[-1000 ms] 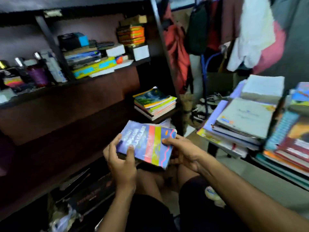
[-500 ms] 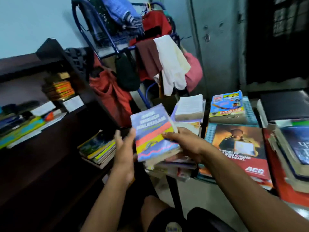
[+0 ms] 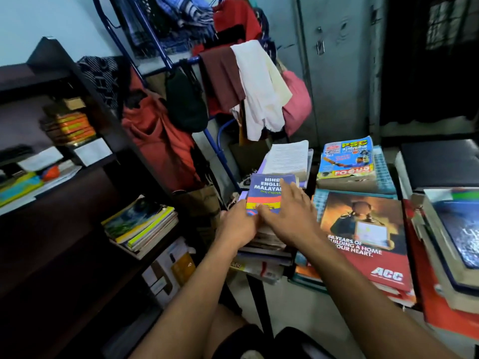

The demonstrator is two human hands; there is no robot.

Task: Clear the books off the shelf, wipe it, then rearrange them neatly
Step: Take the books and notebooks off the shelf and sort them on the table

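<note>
Dictionary point(image 3: 267, 193) under right hand point(image 3: 287, 218)

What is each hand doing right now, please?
Left hand: holds the blue paperback dictionary at its lower edge.
Right hand: open, fingers flat on the dictionary cover.

Head cam, wide-angle; looks fwd and down over both forearms; close to book stack point(image 3: 267, 244).
</note>
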